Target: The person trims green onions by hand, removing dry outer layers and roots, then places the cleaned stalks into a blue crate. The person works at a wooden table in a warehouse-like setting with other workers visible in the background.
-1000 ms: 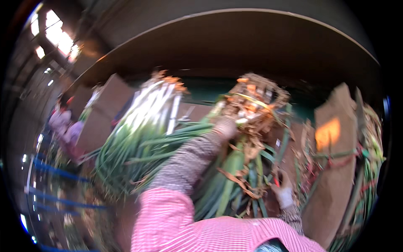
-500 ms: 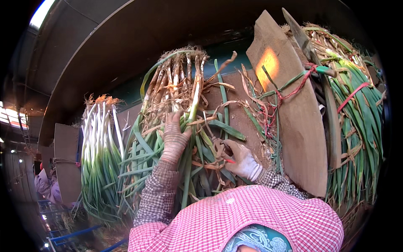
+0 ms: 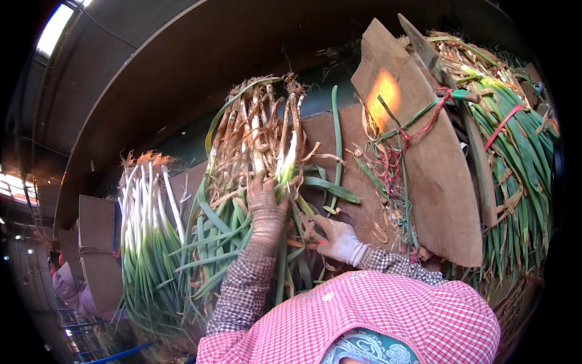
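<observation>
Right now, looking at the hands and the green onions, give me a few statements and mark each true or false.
1. The left hand grips the untrimmed onion bundle. True.
2. The right hand is bare. False: it wears a pale glove.
3. A cleaner white-stalked bundle stands to the left. True.
4. The cardboard sheet lies flat under the hands. False: it stands at the right, beside more tied onions.
</observation>
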`<state>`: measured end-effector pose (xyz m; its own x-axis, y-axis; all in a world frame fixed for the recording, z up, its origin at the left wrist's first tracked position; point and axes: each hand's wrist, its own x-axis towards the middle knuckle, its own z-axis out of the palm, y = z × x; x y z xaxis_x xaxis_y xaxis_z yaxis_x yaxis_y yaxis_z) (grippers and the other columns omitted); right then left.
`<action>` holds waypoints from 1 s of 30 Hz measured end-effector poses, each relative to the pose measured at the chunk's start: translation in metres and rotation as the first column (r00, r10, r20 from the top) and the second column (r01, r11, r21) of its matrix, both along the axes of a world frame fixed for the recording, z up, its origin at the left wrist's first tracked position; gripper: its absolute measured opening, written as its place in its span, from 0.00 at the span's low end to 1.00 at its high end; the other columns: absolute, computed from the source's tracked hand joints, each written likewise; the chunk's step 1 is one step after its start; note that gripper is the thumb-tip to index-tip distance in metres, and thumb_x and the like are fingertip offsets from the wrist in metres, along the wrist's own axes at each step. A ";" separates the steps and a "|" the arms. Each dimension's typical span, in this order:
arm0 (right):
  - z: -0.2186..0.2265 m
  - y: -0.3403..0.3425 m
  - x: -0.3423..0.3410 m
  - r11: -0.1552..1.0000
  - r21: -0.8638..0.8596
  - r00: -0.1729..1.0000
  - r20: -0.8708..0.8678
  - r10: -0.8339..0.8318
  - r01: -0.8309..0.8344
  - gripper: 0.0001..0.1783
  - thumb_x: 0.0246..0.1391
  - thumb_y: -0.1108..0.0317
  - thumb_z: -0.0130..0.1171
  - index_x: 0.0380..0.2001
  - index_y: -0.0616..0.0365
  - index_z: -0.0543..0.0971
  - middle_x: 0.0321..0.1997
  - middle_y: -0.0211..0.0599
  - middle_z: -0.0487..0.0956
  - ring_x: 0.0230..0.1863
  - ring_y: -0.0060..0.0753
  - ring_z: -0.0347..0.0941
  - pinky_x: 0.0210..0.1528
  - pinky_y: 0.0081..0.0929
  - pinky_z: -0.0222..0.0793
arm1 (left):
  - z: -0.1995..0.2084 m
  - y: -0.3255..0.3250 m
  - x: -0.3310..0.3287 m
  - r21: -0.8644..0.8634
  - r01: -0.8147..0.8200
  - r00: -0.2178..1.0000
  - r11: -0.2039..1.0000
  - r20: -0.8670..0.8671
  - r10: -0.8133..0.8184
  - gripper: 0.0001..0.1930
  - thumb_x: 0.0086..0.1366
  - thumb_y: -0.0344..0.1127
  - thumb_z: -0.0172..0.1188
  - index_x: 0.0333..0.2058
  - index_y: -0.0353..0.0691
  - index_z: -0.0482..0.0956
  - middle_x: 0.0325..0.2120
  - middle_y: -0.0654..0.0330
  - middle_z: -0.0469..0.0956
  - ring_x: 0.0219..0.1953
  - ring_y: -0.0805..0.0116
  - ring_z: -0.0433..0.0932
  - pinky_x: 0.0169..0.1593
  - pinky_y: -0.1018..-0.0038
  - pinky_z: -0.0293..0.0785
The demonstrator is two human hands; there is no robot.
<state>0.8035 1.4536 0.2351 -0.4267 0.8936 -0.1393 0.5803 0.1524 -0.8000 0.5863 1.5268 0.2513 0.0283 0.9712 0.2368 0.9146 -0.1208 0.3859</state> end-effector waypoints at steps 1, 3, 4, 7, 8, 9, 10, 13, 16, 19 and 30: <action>-0.002 0.009 -0.003 1.000 0.005 1.000 0.006 -0.020 0.020 0.37 0.41 0.61 0.66 0.58 0.51 0.69 0.43 0.51 0.81 0.45 0.58 0.79 0.47 0.49 0.75 | 0.000 0.000 -0.001 0.000 0.019 1.000 1.000 0.006 -0.019 0.27 0.49 0.33 0.72 0.49 0.39 0.76 0.63 0.44 0.63 0.64 0.40 0.62 0.67 0.51 0.58; -0.011 0.032 -0.008 0.998 0.007 0.998 0.017 -0.068 0.068 0.37 0.42 0.61 0.66 0.58 0.50 0.67 0.42 0.51 0.81 0.42 0.58 0.80 0.45 0.49 0.77 | -0.002 -0.001 -0.002 -0.003 0.055 0.998 0.999 -0.017 -0.055 0.26 0.49 0.33 0.71 0.48 0.39 0.76 0.63 0.43 0.63 0.63 0.40 0.62 0.67 0.50 0.58; -0.008 0.053 -0.014 0.996 -0.006 0.995 0.051 -0.085 0.086 0.34 0.44 0.60 0.65 0.56 0.50 0.68 0.39 0.50 0.82 0.39 0.55 0.81 0.43 0.47 0.78 | -0.003 -0.003 -0.004 -0.008 0.063 0.997 0.998 -0.051 -0.063 0.25 0.49 0.33 0.71 0.48 0.40 0.76 0.63 0.43 0.63 0.63 0.40 0.62 0.67 0.50 0.58; -0.031 0.131 -0.017 0.980 -0.107 0.980 0.122 -0.157 0.170 0.36 0.48 0.58 0.64 0.61 0.53 0.68 0.36 0.45 0.82 0.34 0.42 0.81 0.40 0.41 0.79 | 0.002 0.002 0.005 -0.047 0.092 0.989 0.995 -0.113 -0.096 0.24 0.51 0.36 0.70 0.47 0.37 0.75 0.62 0.43 0.64 0.61 0.40 0.64 0.65 0.50 0.59; -0.035 0.153 -0.017 0.949 -0.138 0.958 0.095 -0.272 0.283 0.34 0.46 0.56 0.65 0.58 0.51 0.72 0.45 0.54 0.83 0.47 0.53 0.81 0.51 0.44 0.76 | 0.000 0.004 0.009 -0.046 0.099 0.986 0.994 -0.130 -0.104 0.24 0.52 0.37 0.69 0.47 0.36 0.75 0.62 0.43 0.65 0.61 0.40 0.64 0.65 0.50 0.60; -0.034 0.173 -0.017 0.915 -0.191 0.926 0.206 -0.317 0.356 0.34 0.46 0.55 0.66 0.58 0.53 0.74 0.47 0.55 0.82 0.48 0.53 0.80 0.52 0.43 0.75 | -0.002 0.003 0.011 -0.051 0.102 0.983 0.993 -0.149 -0.109 0.24 0.52 0.38 0.69 0.47 0.35 0.75 0.61 0.43 0.65 0.60 0.40 0.65 0.65 0.50 0.60; -0.030 0.177 -0.017 0.925 -0.161 0.931 0.186 -0.315 0.345 0.35 0.46 0.55 0.67 0.58 0.52 0.74 0.47 0.55 0.82 0.48 0.54 0.80 0.52 0.44 0.75 | -0.001 0.005 0.011 -0.056 0.088 0.976 0.995 -0.194 -0.097 0.23 0.55 0.40 0.67 0.47 0.33 0.76 0.61 0.44 0.65 0.61 0.42 0.65 0.65 0.51 0.60; -0.013 0.131 -0.004 0.980 -0.098 0.985 0.042 -0.168 0.171 0.34 0.47 0.59 0.66 0.59 0.51 0.72 0.41 0.53 0.83 0.39 0.46 0.82 0.42 0.40 0.80 | 0.011 0.022 0.013 -0.222 0.029 0.964 0.975 -0.250 -0.086 0.20 0.56 0.39 0.67 0.43 0.32 0.78 0.60 0.45 0.67 0.61 0.46 0.66 0.65 0.53 0.61; 0.010 0.044 0.006 0.998 -0.003 0.989 -0.135 -0.060 0.061 0.36 0.43 0.65 0.65 0.60 0.49 0.71 0.40 0.52 0.83 0.38 0.54 0.82 0.40 0.42 0.80 | 0.004 0.042 -0.008 -0.203 0.005 0.999 0.979 -0.030 -0.012 0.12 0.58 0.38 0.66 0.34 0.33 0.81 0.44 0.46 0.78 0.50 0.45 0.75 0.56 0.57 0.71; 0.012 -0.003 0.018 0.998 -0.029 0.989 -0.135 -0.059 0.055 0.40 0.39 0.63 0.67 0.61 0.53 0.71 0.43 0.51 0.81 0.46 0.57 0.80 0.49 0.45 0.76 | 0.001 0.043 -0.015 -0.212 -0.032 0.995 0.977 0.084 0.051 0.10 0.61 0.38 0.63 0.35 0.37 0.81 0.39 0.45 0.78 0.46 0.45 0.77 0.51 0.55 0.71; 0.003 0.006 0.011 0.999 -0.038 0.993 -0.116 0.023 -0.028 0.42 0.43 0.61 0.67 0.64 0.56 0.67 0.52 0.55 0.79 0.51 0.58 0.77 0.52 0.48 0.74 | 0.002 0.038 -0.007 0.304 0.064 0.997 0.951 0.011 -0.070 0.14 0.56 0.24 0.63 0.42 0.40 0.77 0.39 0.50 0.77 0.45 0.50 0.76 0.52 0.57 0.73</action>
<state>0.8141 1.4592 0.2377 -0.4644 0.8771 -0.1226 0.4804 0.1332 -0.8669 0.5795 1.5651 0.2535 0.0824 0.8497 0.5208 0.8923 -0.2956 0.3411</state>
